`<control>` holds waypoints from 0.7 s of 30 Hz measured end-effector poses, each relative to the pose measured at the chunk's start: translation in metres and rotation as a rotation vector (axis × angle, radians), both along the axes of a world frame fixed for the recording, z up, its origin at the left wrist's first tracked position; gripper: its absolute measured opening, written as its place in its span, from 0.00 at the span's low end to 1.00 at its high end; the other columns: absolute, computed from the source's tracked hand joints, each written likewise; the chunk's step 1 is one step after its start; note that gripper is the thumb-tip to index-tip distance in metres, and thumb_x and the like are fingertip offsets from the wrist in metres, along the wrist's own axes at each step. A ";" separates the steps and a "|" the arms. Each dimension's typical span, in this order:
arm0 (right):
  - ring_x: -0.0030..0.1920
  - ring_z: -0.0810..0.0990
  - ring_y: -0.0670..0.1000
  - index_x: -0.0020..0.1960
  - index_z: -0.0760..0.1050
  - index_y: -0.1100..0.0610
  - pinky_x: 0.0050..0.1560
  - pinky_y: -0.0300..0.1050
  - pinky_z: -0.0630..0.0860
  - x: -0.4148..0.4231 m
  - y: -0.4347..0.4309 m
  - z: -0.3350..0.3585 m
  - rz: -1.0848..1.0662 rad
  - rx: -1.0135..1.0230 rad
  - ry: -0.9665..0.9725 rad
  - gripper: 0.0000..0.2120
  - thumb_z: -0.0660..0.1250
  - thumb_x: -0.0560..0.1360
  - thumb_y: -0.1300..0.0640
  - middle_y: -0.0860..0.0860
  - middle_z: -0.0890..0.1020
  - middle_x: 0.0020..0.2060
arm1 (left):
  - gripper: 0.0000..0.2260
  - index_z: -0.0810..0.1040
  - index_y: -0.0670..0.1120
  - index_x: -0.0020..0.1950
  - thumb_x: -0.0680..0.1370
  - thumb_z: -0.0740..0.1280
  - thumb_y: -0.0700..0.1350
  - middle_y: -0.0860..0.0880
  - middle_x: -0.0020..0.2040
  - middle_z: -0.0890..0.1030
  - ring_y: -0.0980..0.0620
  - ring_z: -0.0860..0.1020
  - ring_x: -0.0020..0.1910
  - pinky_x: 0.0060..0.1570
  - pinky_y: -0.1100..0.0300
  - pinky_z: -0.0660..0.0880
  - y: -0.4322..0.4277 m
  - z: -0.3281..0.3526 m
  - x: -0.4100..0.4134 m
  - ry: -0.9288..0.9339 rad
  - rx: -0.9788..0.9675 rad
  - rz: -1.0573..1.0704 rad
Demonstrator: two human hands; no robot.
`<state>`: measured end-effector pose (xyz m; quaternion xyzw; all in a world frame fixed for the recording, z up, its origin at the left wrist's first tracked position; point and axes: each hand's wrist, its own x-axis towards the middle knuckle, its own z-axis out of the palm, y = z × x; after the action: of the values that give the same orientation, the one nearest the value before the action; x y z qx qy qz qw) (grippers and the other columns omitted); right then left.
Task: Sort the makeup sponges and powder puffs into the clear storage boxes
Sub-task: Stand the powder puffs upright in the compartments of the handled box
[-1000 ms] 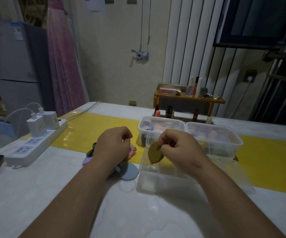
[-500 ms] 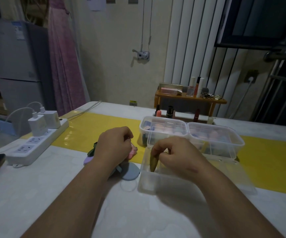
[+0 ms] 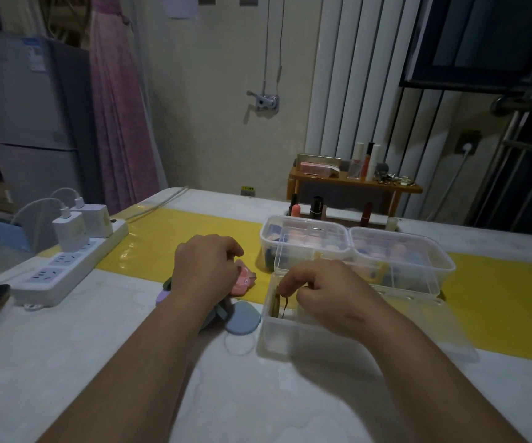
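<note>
Olive puff [image 3: 276, 302]: flat, round, with a dark ribbon loop on one face. We record it standing on edge inside the near box [image 3: 278, 345], close against the left wall.

Held by: the right hand [image 3: 331, 294], which reaches into the box with fingers curled, index tip and thumb pinching the upper edge of this puff.

Loose stock: pink puff [image 3: 243, 280], under the curled fingers of the left hand [image 3: 205, 270], which we judge to be gripping it. A grey-blue puff [image 3: 242, 321] and a lilac puff [image 3: 162, 296] lie on the desk [image 3: 98, 362] around that wrist, just left of the near box.

Sorted stock: far left box [image 3: 303, 241] and far right box [image 3: 399, 255], side by side behind the near box, both showing pink and blue pieces through the clear plastic.

Risks, in our judgement:
- The ribbon loop sits near the fingertips; a finger caught in it on withdrawal would lift the puff out again.
- With nothing visible beside it for support, the puff may flop flat once released and take up floor room.
- The near box looks light and nearly empty; pressure against its wall could slide or tilt it.
- The left forearm could sweep the loose puffs along the desk.
</note>
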<state>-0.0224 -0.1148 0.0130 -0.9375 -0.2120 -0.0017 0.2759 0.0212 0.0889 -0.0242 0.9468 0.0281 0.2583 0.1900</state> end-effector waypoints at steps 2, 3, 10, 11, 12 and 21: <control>0.49 0.77 0.41 0.51 0.83 0.45 0.53 0.43 0.77 0.000 0.000 0.001 -0.010 0.000 -0.012 0.17 0.61 0.73 0.62 0.41 0.82 0.50 | 0.10 0.83 0.57 0.55 0.76 0.68 0.47 0.55 0.54 0.82 0.49 0.75 0.58 0.54 0.53 0.66 0.000 0.000 0.000 0.035 0.044 0.024; 0.47 0.77 0.41 0.51 0.83 0.45 0.52 0.43 0.77 0.000 0.000 0.000 -0.014 0.003 -0.018 0.17 0.61 0.74 0.61 0.41 0.82 0.50 | 0.10 0.82 0.57 0.56 0.77 0.68 0.48 0.55 0.55 0.82 0.49 0.74 0.59 0.55 0.52 0.66 0.000 0.000 0.001 0.051 0.058 0.031; 0.42 0.75 0.39 0.50 0.83 0.46 0.45 0.40 0.75 -0.001 -0.001 0.000 -0.020 0.020 -0.028 0.15 0.62 0.74 0.60 0.39 0.79 0.43 | 0.13 0.79 0.60 0.62 0.78 0.64 0.51 0.54 0.63 0.78 0.48 0.71 0.63 0.56 0.51 0.66 -0.001 -0.001 0.001 0.134 0.234 0.055; 0.40 0.74 0.39 0.50 0.83 0.46 0.44 0.39 0.74 -0.001 -0.002 0.000 -0.020 0.027 -0.029 0.14 0.62 0.75 0.60 0.38 0.78 0.41 | 0.14 0.79 0.60 0.62 0.78 0.63 0.51 0.54 0.62 0.77 0.47 0.70 0.63 0.56 0.51 0.66 -0.002 -0.002 0.001 0.150 0.256 0.051; 0.39 0.74 0.39 0.50 0.83 0.46 0.42 0.38 0.73 -0.001 -0.002 0.000 -0.022 0.038 -0.031 0.14 0.62 0.75 0.60 0.37 0.77 0.40 | 0.14 0.79 0.60 0.61 0.78 0.63 0.50 0.54 0.62 0.77 0.47 0.70 0.62 0.55 0.51 0.66 -0.001 -0.002 0.002 0.164 0.274 0.049; 0.48 0.78 0.40 0.47 0.83 0.47 0.53 0.43 0.78 0.004 -0.004 -0.004 -0.054 0.191 -0.068 0.14 0.62 0.76 0.62 0.40 0.82 0.45 | 0.11 0.80 0.58 0.57 0.77 0.64 0.49 0.54 0.54 0.79 0.48 0.72 0.58 0.51 0.52 0.64 -0.002 -0.002 0.000 0.158 0.261 0.017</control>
<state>-0.0181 -0.1191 0.0087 -0.9117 -0.1949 -0.0612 0.3565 0.0215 0.0873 -0.0259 0.9805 0.0169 0.1861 0.0605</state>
